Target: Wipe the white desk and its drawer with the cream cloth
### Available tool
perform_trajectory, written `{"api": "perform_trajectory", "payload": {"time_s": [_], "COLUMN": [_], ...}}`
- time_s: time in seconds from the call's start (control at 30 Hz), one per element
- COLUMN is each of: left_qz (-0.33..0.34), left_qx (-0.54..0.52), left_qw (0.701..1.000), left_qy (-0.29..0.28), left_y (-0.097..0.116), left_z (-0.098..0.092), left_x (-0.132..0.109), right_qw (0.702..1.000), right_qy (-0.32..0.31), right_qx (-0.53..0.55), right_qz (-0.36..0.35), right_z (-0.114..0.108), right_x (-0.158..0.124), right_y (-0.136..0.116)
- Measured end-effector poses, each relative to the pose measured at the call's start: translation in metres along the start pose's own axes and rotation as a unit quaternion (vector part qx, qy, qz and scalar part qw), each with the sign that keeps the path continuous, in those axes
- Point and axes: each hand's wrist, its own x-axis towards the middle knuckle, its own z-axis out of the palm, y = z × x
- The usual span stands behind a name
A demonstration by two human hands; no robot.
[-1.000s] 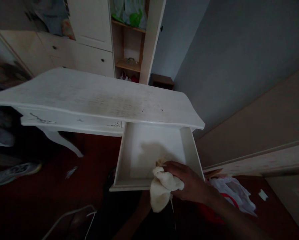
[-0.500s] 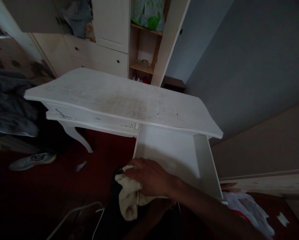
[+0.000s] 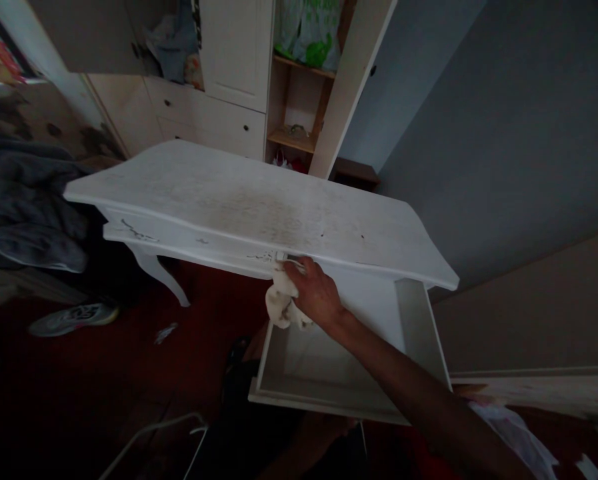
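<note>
My right hand (image 3: 317,297) is closed on a cream cloth (image 3: 283,304) and presses it against the far left inner corner of an open white drawer (image 3: 329,393). The drawer is pulled out from under the top of a white desk (image 3: 239,207). My forearm reaches across the drawer from the lower right. My left arm (image 3: 299,447) shows dimly below the drawer front, and its fingers are hidden in the dark.
A cream wardrobe (image 3: 229,80) with shelves and a green bag (image 3: 309,33) stands behind the desk. Grey fabric (image 3: 23,200) lies at the left, a shoe (image 3: 73,319) on the dark red floor. A white bag (image 3: 519,440) is at lower right, a thin white frame (image 3: 149,440) at bottom left.
My right hand carried the cloth from the drawer's front edge, along its left side, up to the far left corner under the desk top. The view shifted right.
</note>
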Motion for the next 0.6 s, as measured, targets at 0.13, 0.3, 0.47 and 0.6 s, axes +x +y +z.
{"api": "perform_trajectory", "payload": {"time_s": [0.13,0.3,0.47,0.6], "left_qz": [-0.011,-0.007,-0.018,0.008], "left_qx": [0.014,-0.003,0.015,0.023], "left_qw": [1.000,1.000,0.999,0.998], "left_qy": [0.017,0.026,0.029,0.057], "left_y": [-0.002,0.006,0.012,0.008], "left_z": [0.000,0.007,0.014,0.017], "left_x": [0.001,-0.005,-0.011,-0.011], "right_qw": [0.999,0.992,0.967,0.895], "right_qy": [-0.012,-0.041,0.025,0.081], "right_qx": [0.001,0.030,0.193,0.327], "right_qz": [0.047,0.117,0.164,0.291], "right_z": [0.008,0.017,0.026,0.026], "right_x": [-0.005,-0.033,-0.078,-0.123], "right_y": [0.009,0.042,0.107,0.145]}}
